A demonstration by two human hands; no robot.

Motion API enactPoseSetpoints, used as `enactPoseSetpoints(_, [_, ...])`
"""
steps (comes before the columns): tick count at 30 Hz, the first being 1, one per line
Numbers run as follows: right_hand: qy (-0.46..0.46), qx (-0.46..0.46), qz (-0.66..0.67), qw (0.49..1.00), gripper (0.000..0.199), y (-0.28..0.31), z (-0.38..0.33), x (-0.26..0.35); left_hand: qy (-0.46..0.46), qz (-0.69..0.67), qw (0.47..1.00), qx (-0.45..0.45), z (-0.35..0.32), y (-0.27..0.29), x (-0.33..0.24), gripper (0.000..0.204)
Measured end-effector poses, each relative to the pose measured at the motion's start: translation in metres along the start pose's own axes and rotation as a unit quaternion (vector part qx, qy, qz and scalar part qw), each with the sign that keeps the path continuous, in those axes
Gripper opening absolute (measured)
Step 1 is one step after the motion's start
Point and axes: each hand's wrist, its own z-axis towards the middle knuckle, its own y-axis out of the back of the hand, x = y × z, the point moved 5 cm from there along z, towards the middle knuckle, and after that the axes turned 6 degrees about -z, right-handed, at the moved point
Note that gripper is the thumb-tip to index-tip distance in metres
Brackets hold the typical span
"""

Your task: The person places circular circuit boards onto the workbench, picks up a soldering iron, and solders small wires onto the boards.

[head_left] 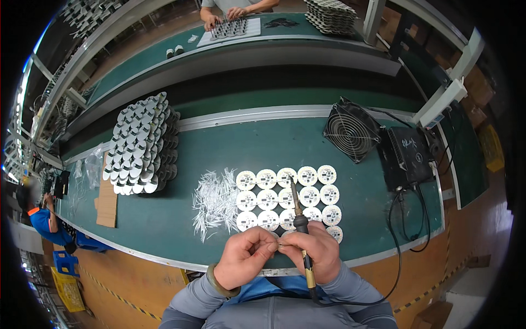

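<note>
My left hand is closed in a pinch at the near table edge, its fingertips meeting those of my right hand. Whatever small thing lies between them is too small to make out. My right hand grips a soldering iron, whose metal tip points away from me over the boards. Beneath it and beyond my hands, round white circuit boards lie in close rows, the nearest partly hidden by my hands. Left of the boards is a loose heap of short white wires.
Stacked panels of round boards stand at left, beside a cardboard piece. A black fan and a black box sit at far right; the iron's cable loops along that side. Across the bench, another person's hands work.
</note>
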Motion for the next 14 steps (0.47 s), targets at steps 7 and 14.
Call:
enactPoseSetpoints(7, [-0.022, 0.046, -0.020, 0.999, 0.041, 0.014, -0.002, 0.002, -0.021, 0.103, 0.994, 0.006, 0.001, -0.011, -0.003, 0.006])
enactPoseSetpoints(14, [-0.060, 0.093, -0.068, 0.991, 0.044, 0.051, -0.020, 0.001, -0.243, 0.363, 0.899, 0.012, 0.006, -0.030, -0.018, 0.007])
